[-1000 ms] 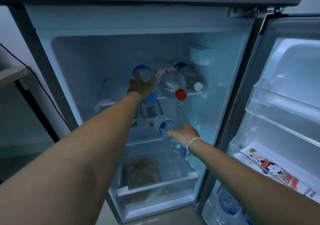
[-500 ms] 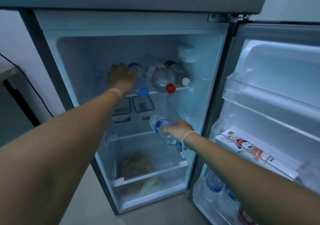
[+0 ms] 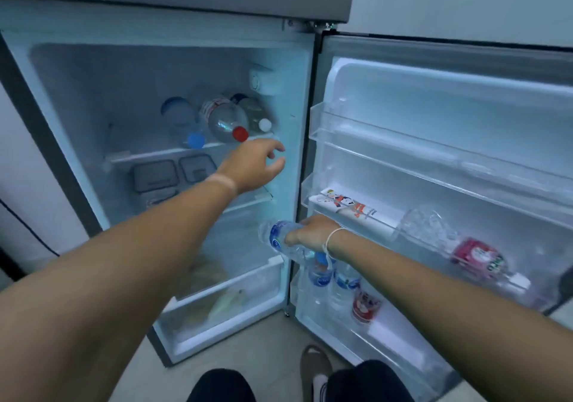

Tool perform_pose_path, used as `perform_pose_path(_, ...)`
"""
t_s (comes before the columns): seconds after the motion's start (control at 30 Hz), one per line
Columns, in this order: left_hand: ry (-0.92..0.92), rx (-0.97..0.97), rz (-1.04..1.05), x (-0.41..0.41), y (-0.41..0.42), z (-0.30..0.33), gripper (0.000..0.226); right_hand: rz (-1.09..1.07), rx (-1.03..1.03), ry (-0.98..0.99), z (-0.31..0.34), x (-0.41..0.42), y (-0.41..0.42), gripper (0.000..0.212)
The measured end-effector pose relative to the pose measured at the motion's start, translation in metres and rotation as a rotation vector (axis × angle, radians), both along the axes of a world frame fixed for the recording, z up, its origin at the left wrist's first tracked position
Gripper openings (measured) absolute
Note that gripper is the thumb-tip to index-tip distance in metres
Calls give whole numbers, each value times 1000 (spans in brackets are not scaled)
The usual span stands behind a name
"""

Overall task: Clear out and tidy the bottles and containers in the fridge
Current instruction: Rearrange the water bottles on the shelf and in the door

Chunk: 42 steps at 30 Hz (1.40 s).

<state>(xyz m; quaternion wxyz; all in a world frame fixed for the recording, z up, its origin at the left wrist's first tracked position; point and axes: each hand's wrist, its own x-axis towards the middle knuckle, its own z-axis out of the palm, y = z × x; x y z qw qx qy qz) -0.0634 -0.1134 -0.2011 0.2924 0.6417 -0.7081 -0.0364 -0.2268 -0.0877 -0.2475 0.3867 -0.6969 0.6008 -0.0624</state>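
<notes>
The fridge stands open. Three bottles lie on their sides on the top shelf (image 3: 161, 153): a blue-capped one (image 3: 181, 119), a red-capped one (image 3: 224, 119) and a white-capped one (image 3: 259, 116). My left hand (image 3: 252, 166) hovers open just below and right of the red cap, touching nothing. My right hand (image 3: 313, 234) grips a clear water bottle with a blue label (image 3: 279, 239), held tilted with its blue cap downward, near the edge between the fridge body and the door, above the door's bottom rack.
Two lidded containers (image 3: 155, 175) sit under the top shelf. A crisper drawer (image 3: 223, 290) holds bagged food. The door racks hold a carton (image 3: 353, 209), a pink-labelled bottle (image 3: 479, 260), upright water bottles (image 3: 333, 280) and a red can (image 3: 366, 305). My foot (image 3: 314, 367) is below.
My left hand let go of the blue-capped bottle on the shelf and moved right, below the red cap. My right hand carried its bottle out and right toward the door.
</notes>
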Motion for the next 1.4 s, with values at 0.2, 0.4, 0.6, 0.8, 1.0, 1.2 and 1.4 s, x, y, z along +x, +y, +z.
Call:
perform_pose_path(0.2, -243, 81, -191, -63, 2, -24, 51, -43, 59, 8, -11, -49, 20, 64)
perform_pose_path(0.4, -510, 51, -182, -103, 0, -51, 53, -79, 42, 108, -29, -100, 26, 39)
perform_pose_path(0.6, -496, 17, -155, -100, -13, -58, 57, -124, 134, 142, -31, -137, 29, 52)
perform_pose_path(0.8, -480, 20, -133, -115, -16, -57, 54, -206, 229, 160, -35, -166, 25, 66)
perform_pose_path(1.0, -469, -26, -114, -127, -19, -63, 56, -293, 287, 193, -39, -192, 23, 61)
perform_pose_path(1.2, -465, -63, -122, -114, -19, -68, 72, -369, 340, 267, -50, -213, 18, 51)
perform_pose_path(1.4, -437, -73, -117, -115, -18, -69, 66, -339, 310, 322, -61, -222, 14, 60)
